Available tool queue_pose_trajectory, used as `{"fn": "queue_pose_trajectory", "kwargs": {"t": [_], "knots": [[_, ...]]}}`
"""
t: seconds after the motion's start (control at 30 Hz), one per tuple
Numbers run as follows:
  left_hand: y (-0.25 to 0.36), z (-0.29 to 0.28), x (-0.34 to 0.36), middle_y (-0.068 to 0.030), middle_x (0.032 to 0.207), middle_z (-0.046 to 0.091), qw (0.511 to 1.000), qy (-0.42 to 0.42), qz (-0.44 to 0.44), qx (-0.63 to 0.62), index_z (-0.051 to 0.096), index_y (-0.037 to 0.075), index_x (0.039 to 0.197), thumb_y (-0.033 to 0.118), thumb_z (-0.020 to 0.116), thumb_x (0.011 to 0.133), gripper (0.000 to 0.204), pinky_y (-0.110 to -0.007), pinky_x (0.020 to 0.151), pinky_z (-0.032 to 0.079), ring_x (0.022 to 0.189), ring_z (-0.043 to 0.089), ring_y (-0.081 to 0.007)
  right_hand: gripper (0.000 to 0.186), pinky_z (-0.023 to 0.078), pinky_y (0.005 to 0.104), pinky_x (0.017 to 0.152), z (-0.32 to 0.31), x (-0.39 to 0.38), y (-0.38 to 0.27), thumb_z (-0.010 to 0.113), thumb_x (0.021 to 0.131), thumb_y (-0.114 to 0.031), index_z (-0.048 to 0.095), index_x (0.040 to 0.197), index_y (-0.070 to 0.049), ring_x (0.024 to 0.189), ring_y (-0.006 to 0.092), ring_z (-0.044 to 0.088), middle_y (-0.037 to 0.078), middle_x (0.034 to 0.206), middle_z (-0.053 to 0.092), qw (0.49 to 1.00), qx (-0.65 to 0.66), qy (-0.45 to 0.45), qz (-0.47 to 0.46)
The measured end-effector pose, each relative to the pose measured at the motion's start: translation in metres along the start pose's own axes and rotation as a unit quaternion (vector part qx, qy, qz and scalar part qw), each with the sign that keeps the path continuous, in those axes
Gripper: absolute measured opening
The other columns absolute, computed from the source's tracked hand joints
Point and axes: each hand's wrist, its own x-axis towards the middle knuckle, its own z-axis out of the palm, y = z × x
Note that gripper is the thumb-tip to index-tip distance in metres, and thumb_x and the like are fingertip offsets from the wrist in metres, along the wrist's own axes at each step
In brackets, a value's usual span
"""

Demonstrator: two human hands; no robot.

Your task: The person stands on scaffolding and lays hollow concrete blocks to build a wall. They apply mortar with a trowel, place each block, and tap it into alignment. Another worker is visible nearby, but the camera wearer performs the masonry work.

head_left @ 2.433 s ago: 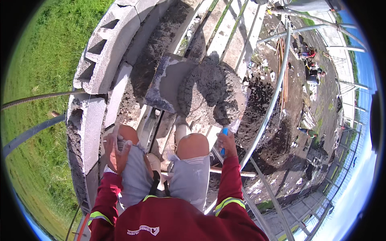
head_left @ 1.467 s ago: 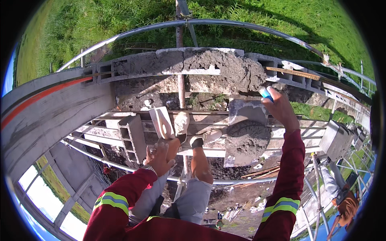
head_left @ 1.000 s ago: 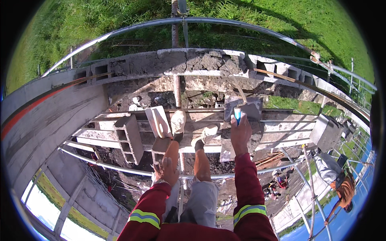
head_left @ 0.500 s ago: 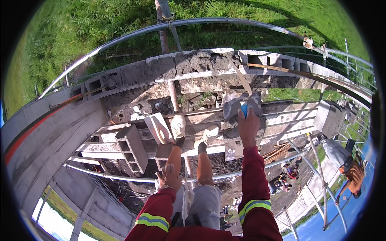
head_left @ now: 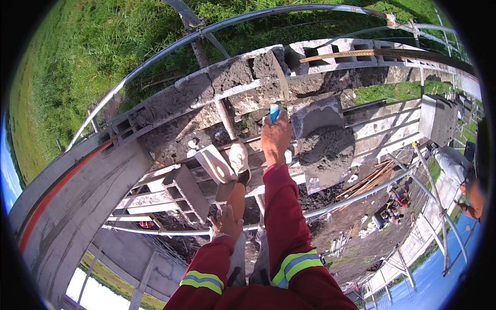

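Right hand (head_left: 275, 138) reached forward, gripping blue-handled trowel (head_left: 274, 112) (beside lumpy grey mortar (head_left: 325, 148)).

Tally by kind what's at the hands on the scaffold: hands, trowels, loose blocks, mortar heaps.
Hands: 2, left hand and right hand
Trowels: 1, blue-handled trowel in the right hand
Loose blocks: 1, hollow block on the planks
Mortar heaps: 1, mortar on its board
Total: 5
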Motion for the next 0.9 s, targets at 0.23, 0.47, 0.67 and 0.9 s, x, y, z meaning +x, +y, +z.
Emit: {"fn": "queue_pose_trajectory", "kwargs": {"t": [0.23,0.47,0.67,0.9], "knots": [[0.004,-0.006,0.002,-0.0153,0.168,0.036,0.998,0.008,0.02,0.053,0.03,0.007,0.165,0.05,0.065,0.094,0.09,-0.071,0.125,0.018,0.155,0.034,-0.0377,0.04,0.056,0.0517,0.093,-0.012,-0.022,0.046,0.064,0.098,-0.024,0.059,0.132,-0.003,0.112,0.0436,0.066,0.023,0.124,0.069,0.984,-0.143,-0.107,-0.013],[0.012,-0.008,0.006,-0.0156,0.165,0.039,0.99,0.03,0.043,0.134,0.031,0.008,0.164,0.053,0.065,0.094,0.089,-0.069,0.121,0.024,0.15,0.04,-0.0367,0.037,0.057,0.0464,0.079,-0.072,0.034,0.082,0.067,0.095,-0.018,0.06,0.127,0.0,0.095,0.0369,0.069,0.017,0.103,0.069,0.983,-0.149,-0.007,-0.11],[0.026,-0.036,0.007,-0.0172,0.167,0.038,0.976,0.026,0.034,0.215,0.03,0.009,0.166,0.054,0.059,0.098,0.086,-0.065,0.123,0.024,0.152,0.039,-0.0369,0.053,0.054,0.0528,0.09,-0.096,-0.047,0.089,0.066,0.098,-0.034,0.056,0.133,0.004,0.1,0.0458,0.068,0.027,0.109,0.069,0.998,-0.021,-0.066,-0.005],[0.042,-0.073,0.027,-0.0251,0.158,0.049,0.96,0.018,0.13,0.246,0.044,0.002,0.157,0.054,0.066,0.094,0.085,-0.057,0.117,0.036,0.143,0.049,-0.0436,0.044,0.053,0.0555,0.081,-0.153,-0.192,0.331,0.069,0.095,-0.034,0.062,0.123,-0.001,0.089,0.0474,0.07,0.024,0.094,0.073,0.934,0.108,0.027,0.339]]}}
